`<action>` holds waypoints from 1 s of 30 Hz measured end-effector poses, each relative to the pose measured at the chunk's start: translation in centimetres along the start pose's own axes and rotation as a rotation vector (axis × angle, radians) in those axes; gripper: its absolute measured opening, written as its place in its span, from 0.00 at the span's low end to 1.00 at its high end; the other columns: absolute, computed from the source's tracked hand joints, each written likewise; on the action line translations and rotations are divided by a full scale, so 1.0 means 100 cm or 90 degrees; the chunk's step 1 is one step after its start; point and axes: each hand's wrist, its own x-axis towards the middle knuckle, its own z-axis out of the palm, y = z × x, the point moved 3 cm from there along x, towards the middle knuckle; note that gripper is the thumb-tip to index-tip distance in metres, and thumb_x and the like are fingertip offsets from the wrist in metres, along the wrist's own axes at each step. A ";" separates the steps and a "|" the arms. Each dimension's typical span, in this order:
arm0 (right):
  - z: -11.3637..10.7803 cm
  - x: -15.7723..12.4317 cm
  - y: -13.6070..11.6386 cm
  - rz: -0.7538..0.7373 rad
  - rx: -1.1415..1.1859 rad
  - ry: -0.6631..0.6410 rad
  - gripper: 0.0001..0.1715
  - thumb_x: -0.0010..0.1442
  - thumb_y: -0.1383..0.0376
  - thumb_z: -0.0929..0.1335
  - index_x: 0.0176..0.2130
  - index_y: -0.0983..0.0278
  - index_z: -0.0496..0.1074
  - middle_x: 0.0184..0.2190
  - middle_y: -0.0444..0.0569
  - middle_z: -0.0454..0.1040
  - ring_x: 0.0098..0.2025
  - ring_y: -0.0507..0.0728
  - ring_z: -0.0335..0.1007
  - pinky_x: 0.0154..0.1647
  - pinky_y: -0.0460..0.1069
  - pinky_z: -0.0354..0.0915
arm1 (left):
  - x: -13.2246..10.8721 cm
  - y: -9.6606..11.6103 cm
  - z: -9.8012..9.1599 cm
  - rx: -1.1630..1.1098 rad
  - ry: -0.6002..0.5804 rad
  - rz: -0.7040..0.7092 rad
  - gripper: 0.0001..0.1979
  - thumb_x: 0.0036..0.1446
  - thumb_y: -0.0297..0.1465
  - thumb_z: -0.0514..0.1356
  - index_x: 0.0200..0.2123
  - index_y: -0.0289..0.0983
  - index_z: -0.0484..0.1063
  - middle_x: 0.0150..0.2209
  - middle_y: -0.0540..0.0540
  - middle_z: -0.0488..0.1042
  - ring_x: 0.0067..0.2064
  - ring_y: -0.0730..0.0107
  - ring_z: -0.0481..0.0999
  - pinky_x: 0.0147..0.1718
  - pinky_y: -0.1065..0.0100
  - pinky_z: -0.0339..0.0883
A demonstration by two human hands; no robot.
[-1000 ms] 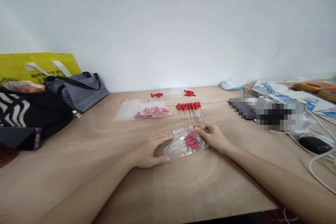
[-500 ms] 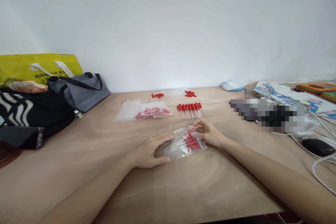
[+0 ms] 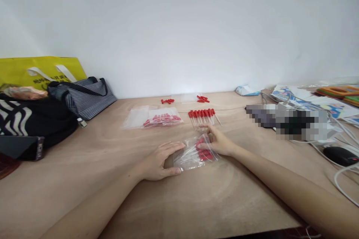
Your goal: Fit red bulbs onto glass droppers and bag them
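Note:
A clear plastic bag holding several red-tipped pale sticks lies flat on the wooden table. My left hand rests at the bag's left edge, thumb and fingers spread apart. On the bag's upper right side lies my right hand, its thumb over the red ends and its index finger stretched away. Just beyond that finger is a row of several red-topped sticks. Farther left, clear bags with red pieces overlap a plain clear bag.
Small red pieces and another red group lie near the wall. A striped bag, a black bag and a phone are at left. Cables, papers and a black mouse occupy the right.
My right hand has opened, its index finger now extended and its thumb shifted left over the bag. My left hand has stayed in place.

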 end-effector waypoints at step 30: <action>0.002 -0.001 -0.001 0.097 0.098 -0.063 0.20 0.34 0.55 0.74 0.22 0.67 0.67 0.15 0.38 0.63 0.19 0.45 0.56 0.19 0.42 0.55 | -0.001 0.000 -0.001 -0.013 -0.016 0.012 0.32 0.48 0.44 0.58 0.56 0.46 0.55 0.59 0.45 0.53 0.59 0.55 0.52 0.55 0.52 0.47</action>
